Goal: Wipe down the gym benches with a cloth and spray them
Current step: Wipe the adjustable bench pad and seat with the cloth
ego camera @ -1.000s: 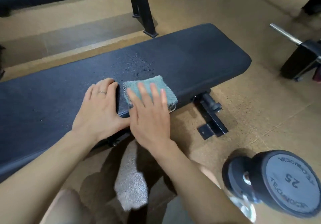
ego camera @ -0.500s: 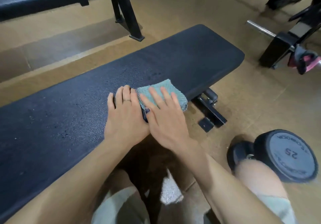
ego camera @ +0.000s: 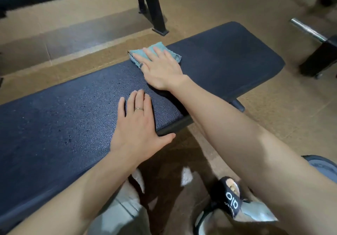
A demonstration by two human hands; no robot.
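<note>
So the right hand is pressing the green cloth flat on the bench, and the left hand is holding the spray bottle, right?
Not quite. The head view shows the left hand resting flat on the bench, holding nothing. The right hand does press the cloth flat there.

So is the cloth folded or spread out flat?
Folded. The cloth is a compact pad with doubled edges, pressed flat on the bench under the right hand.
</note>
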